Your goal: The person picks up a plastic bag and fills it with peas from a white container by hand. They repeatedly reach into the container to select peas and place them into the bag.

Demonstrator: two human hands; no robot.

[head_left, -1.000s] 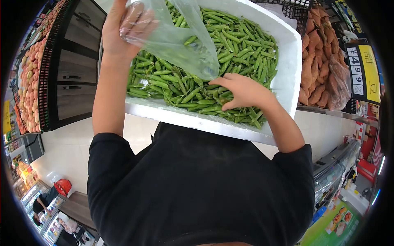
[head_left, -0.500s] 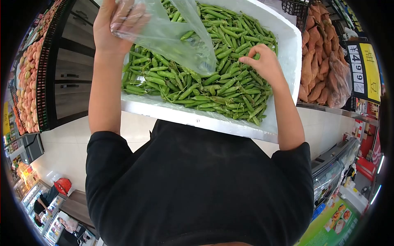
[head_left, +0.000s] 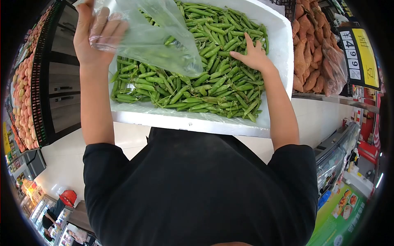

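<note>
A white foam box (head_left: 283, 53) full of green pea pods (head_left: 221, 88) lies in front of me. At its upper left my left hand (head_left: 98, 35) is inside the mouth of a clear plastic bag (head_left: 164, 47) and holds it up, fingers behind the film. The bag hangs over the pods, with a pod or so showing in or through it. On the right side of the heap my right hand (head_left: 252, 55) rests with fingers spread, touching the pods and holding nothing that I can see.
Sweet potatoes (head_left: 310, 49) fill a bin to the right, beside a yellow price sign (head_left: 363, 57). Peach-coloured fruit (head_left: 24, 98) is on a stand at the left, near dark drawers (head_left: 63, 78). Two people are far off at the lower left, by a red basket (head_left: 68, 198).
My right hand has moved up and away from the front pods, closed briefly, and now has its fingers spread. My left hand and the bag have shifted left as the view turned slightly.
</note>
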